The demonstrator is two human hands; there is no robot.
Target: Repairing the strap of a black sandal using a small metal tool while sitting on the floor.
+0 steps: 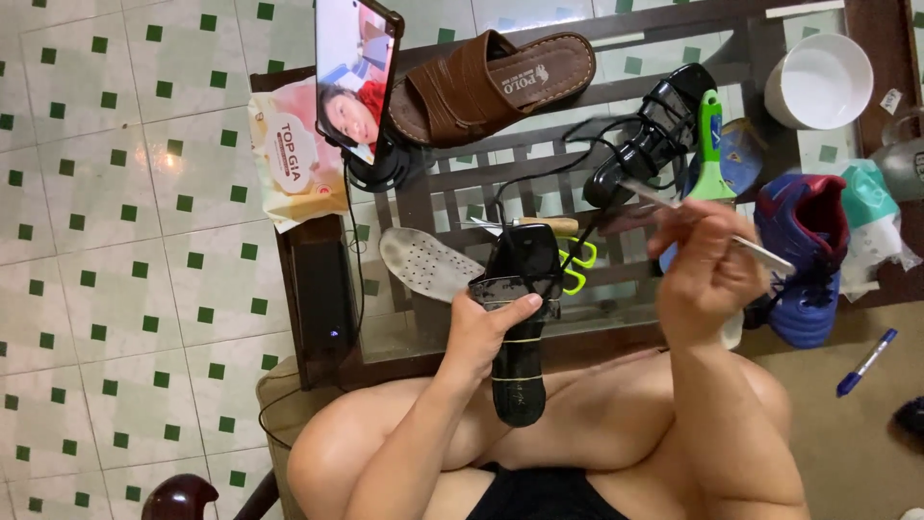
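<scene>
My left hand [486, 327] grips a black strappy sandal [520, 318] by its middle, sole toward me, toe end down over my thigh. My right hand [707, 265] is raised to the right of it and pinches a thin metal tool [760, 252] that runs from upper left to lower right. A second black strappy sandal [650, 135] lies on the glass table [423, 327] beyond my right hand. A grey perforated insole [423, 262] rests on the table just left of the held sandal.
On the table: a brown sandal [491, 85], a propped phone [351, 77], a wipes pack [294, 154], yellow-handled scissors [576, 265], a green-handled tool [710, 144], a white bowl [818, 82], a blue sports shoe [804, 255]. A blue pen [866, 363] lies on the seat.
</scene>
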